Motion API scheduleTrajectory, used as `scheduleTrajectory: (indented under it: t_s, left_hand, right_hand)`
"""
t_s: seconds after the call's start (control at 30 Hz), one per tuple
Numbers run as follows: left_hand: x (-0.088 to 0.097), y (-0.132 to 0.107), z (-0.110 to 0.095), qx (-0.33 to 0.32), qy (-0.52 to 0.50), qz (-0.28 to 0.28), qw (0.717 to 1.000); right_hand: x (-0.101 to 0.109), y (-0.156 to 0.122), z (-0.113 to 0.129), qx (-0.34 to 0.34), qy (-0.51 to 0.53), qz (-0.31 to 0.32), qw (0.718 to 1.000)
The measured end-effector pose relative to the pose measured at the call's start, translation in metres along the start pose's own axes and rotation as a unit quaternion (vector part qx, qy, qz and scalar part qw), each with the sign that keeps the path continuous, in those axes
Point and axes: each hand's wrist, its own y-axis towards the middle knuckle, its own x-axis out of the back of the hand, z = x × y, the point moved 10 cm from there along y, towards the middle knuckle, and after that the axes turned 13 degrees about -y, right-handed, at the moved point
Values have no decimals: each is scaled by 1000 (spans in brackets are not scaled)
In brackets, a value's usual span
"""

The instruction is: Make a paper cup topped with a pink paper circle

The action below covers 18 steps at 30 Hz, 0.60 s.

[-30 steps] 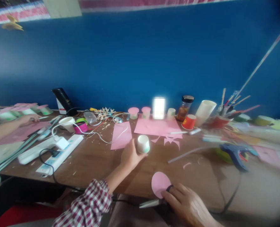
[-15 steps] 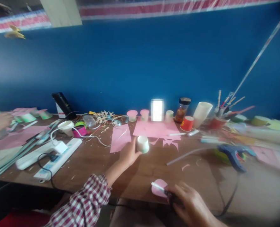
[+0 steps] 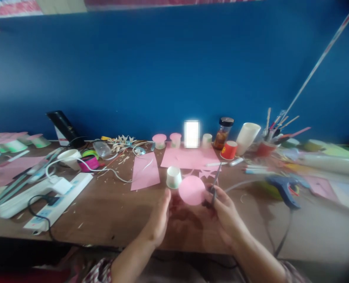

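Note:
My right hand is closed around dark-handled scissors, their blades pointing up. Between its fingertips it also pinches the edge of a round pink paper disc, raised above the table. My left hand holds nothing; its fingers are stretched forward, just left of the disc. Right beyond those fingertips a small white paper cup with a greenish band stands on the table, partly behind the disc.
Pink paper sheets, cups topped with pink discs and a lidded jar line the back. A white power strip with cords lies left. On the right are a blue glue gun and a red brush cup.
My left hand has let go of the paper cup and drawn back toward me. My right hand has lifted the pink disc off the table, still with the scissors.

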Motion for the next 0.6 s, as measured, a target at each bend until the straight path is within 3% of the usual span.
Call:
scheduleTrajectory:
  t_s: [0.1,0.27,0.6]
  left_hand:
    - [-13,-4,15,40,-87,9,995]
    - [-14,5,23,53,-132,-24,990]
    - [-31,8,24,78,-180,-8,981]
  right_hand:
    - [-4,2,-6,-2,12,-1,1000]
    - [-8,1,-15,-14,35,9,999]
    - [-8,8,-23,-8,13,15,1000]
